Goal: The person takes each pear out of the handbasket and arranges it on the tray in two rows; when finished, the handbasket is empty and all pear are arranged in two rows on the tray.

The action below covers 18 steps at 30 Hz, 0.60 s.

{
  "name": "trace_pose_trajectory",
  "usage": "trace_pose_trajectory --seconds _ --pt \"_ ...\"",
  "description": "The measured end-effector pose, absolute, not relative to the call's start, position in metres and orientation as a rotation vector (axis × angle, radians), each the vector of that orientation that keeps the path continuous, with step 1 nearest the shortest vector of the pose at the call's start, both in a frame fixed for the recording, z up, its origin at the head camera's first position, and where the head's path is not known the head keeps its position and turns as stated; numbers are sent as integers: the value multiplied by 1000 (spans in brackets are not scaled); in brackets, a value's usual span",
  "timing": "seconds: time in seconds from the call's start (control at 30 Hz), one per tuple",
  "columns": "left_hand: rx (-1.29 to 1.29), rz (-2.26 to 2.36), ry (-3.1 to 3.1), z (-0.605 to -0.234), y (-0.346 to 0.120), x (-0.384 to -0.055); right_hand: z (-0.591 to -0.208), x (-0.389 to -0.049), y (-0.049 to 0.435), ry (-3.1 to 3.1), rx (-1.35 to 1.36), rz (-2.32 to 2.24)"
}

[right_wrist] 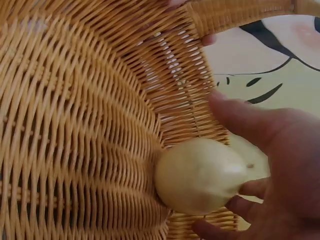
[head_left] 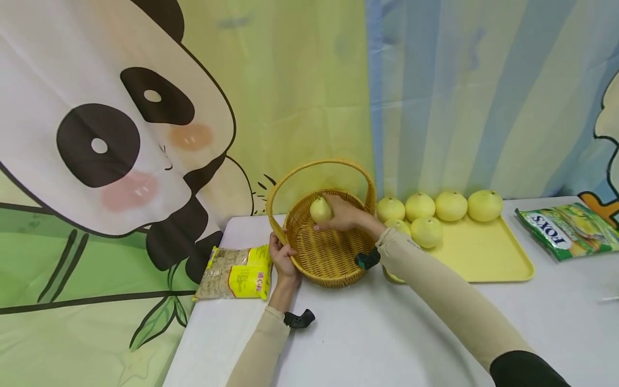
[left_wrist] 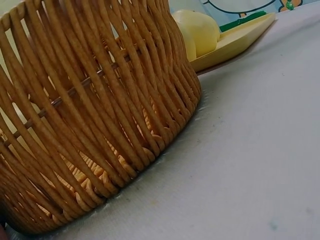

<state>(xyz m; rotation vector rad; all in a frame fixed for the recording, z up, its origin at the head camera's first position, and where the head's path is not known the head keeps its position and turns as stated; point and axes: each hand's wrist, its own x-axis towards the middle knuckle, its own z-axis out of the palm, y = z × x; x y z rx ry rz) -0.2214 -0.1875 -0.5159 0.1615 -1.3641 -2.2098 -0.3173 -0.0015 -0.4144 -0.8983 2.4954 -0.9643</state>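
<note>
A round wicker basket (head_left: 333, 263) with a tall handle stands on the table. My left hand (head_left: 282, 258) grips its left side, by the foot of the handle. Inside the basket is a pale yellow-green, pear-shaped fruit (right_wrist: 202, 175) with a short stem, close against the woven wall. My right hand (head_left: 340, 214) reaches in around this fruit. In the right wrist view the thumb (right_wrist: 240, 115) stretches out apart from the fruit, and the other fingers (right_wrist: 255, 189) are at its stem end. The left wrist view shows the basket's outer weave (left_wrist: 115, 100) close up.
Right of the basket, several similar yellow-green fruits (head_left: 452, 206) sit on a yellow tray (head_left: 483, 260). A bag with yellow labels (head_left: 234, 273) lies left of the basket. Beyond the tray lies a green FOX'S packet (head_left: 570, 228). A printed curtain (head_left: 309, 97) hangs behind the table.
</note>
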Motion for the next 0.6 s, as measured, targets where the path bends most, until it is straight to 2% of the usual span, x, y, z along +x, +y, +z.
trace_pose_trajectory --seconds 0.4,0.6 --pt "151 -2192 -1373 -516 -187 -222 -426 -309 -12 2365 -1104 -818" --pt "153 -2213 -1367 -516 -186 -220 -427 -303 -20 2146 -1184 -891"
